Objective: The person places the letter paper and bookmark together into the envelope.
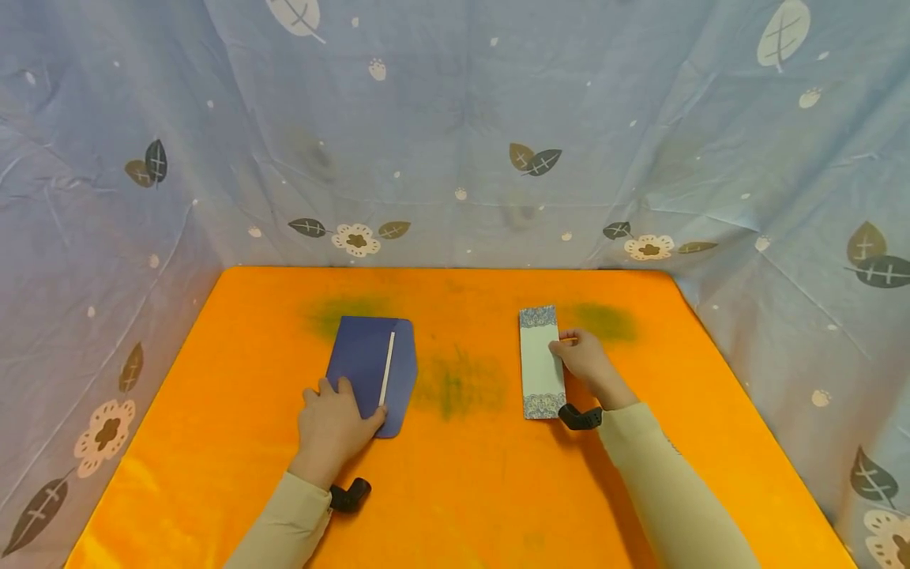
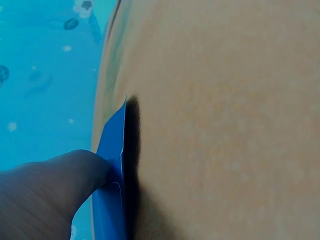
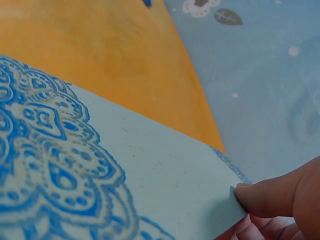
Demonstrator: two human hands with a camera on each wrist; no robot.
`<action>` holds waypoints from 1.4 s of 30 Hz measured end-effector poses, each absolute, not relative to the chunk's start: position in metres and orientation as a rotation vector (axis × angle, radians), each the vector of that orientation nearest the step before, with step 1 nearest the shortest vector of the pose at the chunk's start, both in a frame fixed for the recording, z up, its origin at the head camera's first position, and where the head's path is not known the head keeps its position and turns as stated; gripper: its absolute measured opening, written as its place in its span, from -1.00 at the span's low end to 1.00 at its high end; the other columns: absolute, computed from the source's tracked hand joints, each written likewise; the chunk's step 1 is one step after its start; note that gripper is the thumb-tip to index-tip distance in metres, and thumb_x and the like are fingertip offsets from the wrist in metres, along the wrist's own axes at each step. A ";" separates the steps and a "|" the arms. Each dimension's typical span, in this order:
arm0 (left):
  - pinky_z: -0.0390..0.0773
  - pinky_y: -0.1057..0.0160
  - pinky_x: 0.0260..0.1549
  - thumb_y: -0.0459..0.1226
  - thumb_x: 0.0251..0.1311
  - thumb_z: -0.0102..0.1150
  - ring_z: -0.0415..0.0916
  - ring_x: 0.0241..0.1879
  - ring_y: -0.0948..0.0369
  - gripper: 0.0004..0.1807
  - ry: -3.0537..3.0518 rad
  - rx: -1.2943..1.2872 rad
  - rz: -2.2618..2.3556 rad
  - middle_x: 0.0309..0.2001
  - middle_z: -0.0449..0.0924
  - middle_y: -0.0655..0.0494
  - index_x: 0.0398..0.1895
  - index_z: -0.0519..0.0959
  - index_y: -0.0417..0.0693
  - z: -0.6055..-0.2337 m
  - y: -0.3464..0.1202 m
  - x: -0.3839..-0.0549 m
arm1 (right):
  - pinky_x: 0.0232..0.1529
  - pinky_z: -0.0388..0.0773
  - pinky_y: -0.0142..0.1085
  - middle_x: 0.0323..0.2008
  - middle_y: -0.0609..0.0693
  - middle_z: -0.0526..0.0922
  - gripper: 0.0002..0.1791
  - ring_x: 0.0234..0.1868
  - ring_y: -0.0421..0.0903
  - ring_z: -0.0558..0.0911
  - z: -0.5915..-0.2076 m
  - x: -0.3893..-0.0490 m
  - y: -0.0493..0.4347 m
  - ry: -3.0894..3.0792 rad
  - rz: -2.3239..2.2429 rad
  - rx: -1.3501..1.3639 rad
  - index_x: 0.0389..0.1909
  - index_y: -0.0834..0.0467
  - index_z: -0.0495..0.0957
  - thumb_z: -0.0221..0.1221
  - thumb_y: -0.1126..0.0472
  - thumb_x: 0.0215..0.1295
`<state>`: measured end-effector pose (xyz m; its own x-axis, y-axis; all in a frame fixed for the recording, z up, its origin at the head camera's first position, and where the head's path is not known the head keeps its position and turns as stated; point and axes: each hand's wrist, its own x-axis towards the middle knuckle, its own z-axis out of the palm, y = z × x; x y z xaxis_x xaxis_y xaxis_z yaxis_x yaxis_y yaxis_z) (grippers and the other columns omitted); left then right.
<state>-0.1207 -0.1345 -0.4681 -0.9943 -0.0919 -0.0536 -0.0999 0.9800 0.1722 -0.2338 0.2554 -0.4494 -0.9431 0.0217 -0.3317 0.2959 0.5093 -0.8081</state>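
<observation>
A dark blue envelope lies on the left part of the table, its flap side up with a white strip along the flap. My left hand rests on its near end, fingers spread and thumb on the flap. In the left wrist view that thumb touches the blue paper near its edge. To the right, my right hand pinches the right edge of a long pale card with blue lace patterns at both ends. The right wrist view shows the thumb on top of the card and fingers beneath.
An orange cloth with greenish stains covers the table. Pale blue curtains printed with leaves and flowers hang behind it and on both sides. A black wrist camera mount sits close to the card's near end.
</observation>
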 end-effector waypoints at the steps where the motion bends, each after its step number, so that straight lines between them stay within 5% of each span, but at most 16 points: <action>1: 0.54 -0.20 -0.34 0.29 0.05 0.16 0.27 -0.03 -0.41 0.08 3.080 -0.152 0.272 0.12 0.25 -0.58 0.29 0.26 -0.52 -0.468 -0.135 -0.121 | -0.21 0.48 -0.20 -0.06 0.22 0.47 -0.49 -0.24 0.04 0.49 -0.448 -0.233 0.254 2.475 -1.416 0.261 0.26 0.28 0.28 0.07 0.08 0.44; 42: 0.55 -0.20 -0.37 0.27 0.04 0.18 0.27 -0.04 -0.41 0.07 3.116 -0.136 0.303 0.12 0.25 -0.57 0.28 0.27 -0.53 -0.474 -0.141 -0.117 | -0.05 0.56 -0.01 -0.10 0.18 0.44 -0.54 -0.20 0.27 0.59 -0.463 -0.229 0.148 2.189 -2.034 0.251 0.11 0.24 0.20 0.18 0.14 0.37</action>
